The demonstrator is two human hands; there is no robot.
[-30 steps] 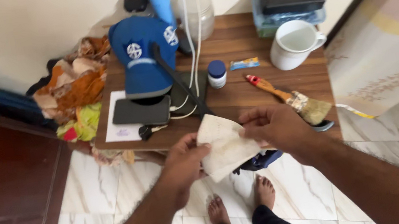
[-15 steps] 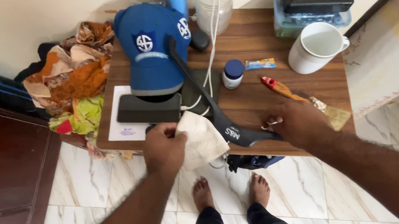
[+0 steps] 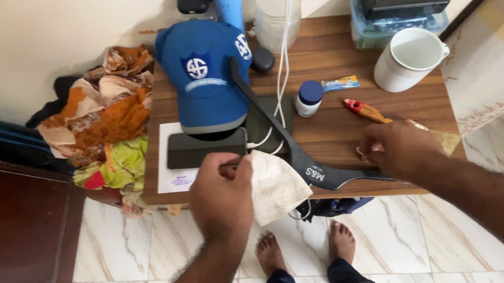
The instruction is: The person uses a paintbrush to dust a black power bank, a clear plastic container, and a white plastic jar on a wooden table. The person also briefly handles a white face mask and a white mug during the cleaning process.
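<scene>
The left hand (image 3: 223, 195) reaches forward, knuckles up, fingers pinched on a cream, dotted cloth (image 3: 274, 184) that hangs limp over the front edge of the wooden worktop (image 3: 342, 129). The right hand (image 3: 399, 148) lies palm down, fingers curled around the end of a flat black strap (image 3: 296, 155) beside a bristly paintbrush (image 3: 367, 111). A blue cap (image 3: 203, 76) sits behind a dark phone (image 3: 205, 148)
</scene>
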